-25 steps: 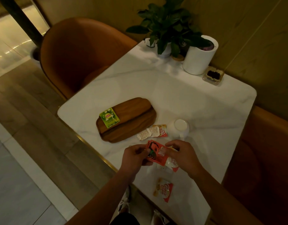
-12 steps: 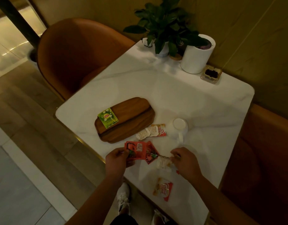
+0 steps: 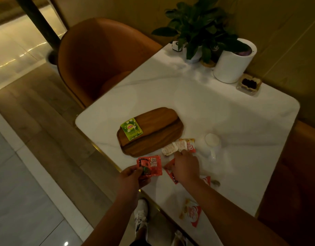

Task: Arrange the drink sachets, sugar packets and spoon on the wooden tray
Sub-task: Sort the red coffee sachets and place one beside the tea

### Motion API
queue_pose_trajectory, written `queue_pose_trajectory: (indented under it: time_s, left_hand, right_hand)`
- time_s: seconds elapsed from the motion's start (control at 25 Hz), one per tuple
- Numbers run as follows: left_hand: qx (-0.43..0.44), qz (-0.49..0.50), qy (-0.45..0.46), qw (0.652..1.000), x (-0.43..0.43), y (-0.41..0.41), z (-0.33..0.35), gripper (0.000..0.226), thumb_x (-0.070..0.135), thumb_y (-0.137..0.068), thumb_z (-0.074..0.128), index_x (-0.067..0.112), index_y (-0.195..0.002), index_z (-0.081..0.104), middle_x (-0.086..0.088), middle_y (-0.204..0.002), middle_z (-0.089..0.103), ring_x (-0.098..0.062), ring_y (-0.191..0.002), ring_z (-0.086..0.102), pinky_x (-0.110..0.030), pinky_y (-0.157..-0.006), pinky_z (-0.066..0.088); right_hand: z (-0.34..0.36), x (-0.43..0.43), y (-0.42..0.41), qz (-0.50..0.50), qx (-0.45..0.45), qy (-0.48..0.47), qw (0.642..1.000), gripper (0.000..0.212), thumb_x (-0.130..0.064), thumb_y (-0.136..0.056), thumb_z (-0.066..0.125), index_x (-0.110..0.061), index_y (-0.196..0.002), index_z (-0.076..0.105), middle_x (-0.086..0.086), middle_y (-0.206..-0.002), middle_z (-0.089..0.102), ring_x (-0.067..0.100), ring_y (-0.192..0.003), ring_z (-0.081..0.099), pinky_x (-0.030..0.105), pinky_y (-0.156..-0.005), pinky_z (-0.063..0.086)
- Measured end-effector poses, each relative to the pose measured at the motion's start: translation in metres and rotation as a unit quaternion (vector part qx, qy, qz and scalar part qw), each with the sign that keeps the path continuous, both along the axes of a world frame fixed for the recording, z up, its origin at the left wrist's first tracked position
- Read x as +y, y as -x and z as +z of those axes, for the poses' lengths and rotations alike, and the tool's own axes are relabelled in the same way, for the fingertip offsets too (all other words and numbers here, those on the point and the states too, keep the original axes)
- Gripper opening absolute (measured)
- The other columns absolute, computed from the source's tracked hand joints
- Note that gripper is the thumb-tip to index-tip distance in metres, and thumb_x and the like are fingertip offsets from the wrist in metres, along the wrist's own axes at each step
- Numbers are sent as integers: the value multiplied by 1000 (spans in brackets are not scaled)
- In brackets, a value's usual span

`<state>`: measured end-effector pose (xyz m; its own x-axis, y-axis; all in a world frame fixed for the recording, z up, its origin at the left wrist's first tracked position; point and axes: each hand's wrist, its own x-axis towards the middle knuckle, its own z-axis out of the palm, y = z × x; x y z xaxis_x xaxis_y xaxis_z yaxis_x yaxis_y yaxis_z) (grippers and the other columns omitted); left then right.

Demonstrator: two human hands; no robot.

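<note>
A wooden tray (image 3: 158,137) lies on the white marble table with a green tea sachet (image 3: 131,128) on its left end. My left hand (image 3: 132,176) pinches a red drink sachet (image 3: 150,166) at the table's near edge. My right hand (image 3: 184,166) reaches over another red sachet (image 3: 169,170), its fingertips at the white sugar packets (image 3: 171,149) beside a red-and-white sachet (image 3: 189,145). A spoon's bowl (image 3: 215,183) peeks out right of my right wrist. One more red-and-white sachet (image 3: 190,212) lies nearer to me.
A white cup (image 3: 211,142) stands right of the sugar packets. At the table's far end are a potted plant (image 3: 197,31), a white cylinder (image 3: 233,63) and a small dish (image 3: 249,84). Orange chairs (image 3: 100,57) stand at left and right.
My left hand has drawn one red sachet away to the left. My right hand let go of the red sachets and moved forward to the sugar packets.
</note>
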<state>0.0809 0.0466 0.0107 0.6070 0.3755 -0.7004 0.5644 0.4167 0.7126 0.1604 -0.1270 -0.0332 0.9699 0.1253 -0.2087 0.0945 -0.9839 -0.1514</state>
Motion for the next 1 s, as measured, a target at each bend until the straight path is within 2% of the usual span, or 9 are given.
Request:
queue_pose_trajectory:
  time_s: [0.08, 0.16, 0.28, 0.4, 0.52, 0.64, 0.72, 0.84, 1.0]
  left_hand:
    - [3, 2, 5, 1000, 2, 0, -1, 12, 7, -97, 54, 4, -100, 66, -16, -91, 74, -26, -76, 72, -32, -59, 58]
    - [6, 4, 7, 1000, 2, 1, -1, 12, 7, -96, 56, 5, -100, 67, -16, -90, 75, -26, -75, 74, -32, -57, 58]
    - [8, 1, 14, 1000, 1, -2, 1, 11, 6, -95, 57, 6, -97, 68, -17, -90, 76, -26, -75, 75, -33, -57, 58]
    - [5, -2, 22, 1000, -2, -7, 5, 13, 5, -95, 56, 3, -101, 67, -19, -92, 75, -30, -80, 74, -37, -62, 58]
    - [-8, -20, 20, 1000, -9, -12, 11, 14, 6, -95, 56, 4, -105, 66, -20, -98, 74, -33, -89, 73, -41, -69, 58]
    - [-39, -36, 18, 998, -18, -18, 23, 16, 7, -95, 56, 4, -107, 67, -19, -97, 74, -33, -87, 74, -38, -67, 59]
    - [-60, -35, 17, 997, -22, -23, 32, 15, 7, -95, 57, 4, -104, 68, -19, -94, 75, -31, -82, 75, -36, -64, 60]
    - [-76, -44, 14, 996, -25, -28, 41, 14, 7, -95, 57, 5, -102, 69, -18, -92, 75, -31, -81, 75, -36, -63, 61]
    - [-93, -56, 30, 994, -34, -26, 48, 15, 8, -95, 56, 5, -103, 70, -16, -91, 76, -31, -81, 75, -35, -65, 61]
  right_hand:
    - [-2, 2, -6, -14, 23, -18, 999, 28, -37, -83, 64, -18, -104, 64, 6, -108, 65, 25, -100, 61, 37, -82, 48]
    - [0, -4, -10, -68, 61, -103, 990, 22, -32, -82, 69, -19, -99, 68, 5, -104, 68, 23, -97, 63, 36, -83, 52]
    - [13, -20, -12, -142, 76, -244, 956, 7, -21, -82, 73, -19, -88, 70, 0, -93, 69, 21, -90, 65, 36, -81, 54]
    - [41, -32, -6, -198, 34, -395, 896, 14, -18, -81, 75, -27, -74, 66, -10, -74, 67, 12, -74, 66, 34, -70, 56]
    - [67, -39, 10, -248, 2, -523, 816, 16, -17, -82, 75, -29, -76, 67, -3, -73, 72, 15, -61, 68, 31, -55, 58]
    - [83, -43, 25, -316, -10, -642, 699, 11, -11, -83, 75, -20, -79, 70, 6, -74, 74, 17, -60, 70, 29, -55, 57]
    - [90, -47, 26, -339, -27, -671, 659, 11, -8, -84, 73, -17, -79, 70, 7, -70, 72, 16, -61, 68, 30, -56, 57]
    - [97, -45, 24, -336, -23, -698, 632, 8, -7, -85, 72, -13, -81, 69, 7, -70, 71, 18, -63, 68, 30, -58, 59]
    - [94, -30, 28, -350, 25, -675, 649, 7, -7, -82, 74, -7, -84, 67, 15, -78, 72, 19, -63, 71, 29, -57, 58]
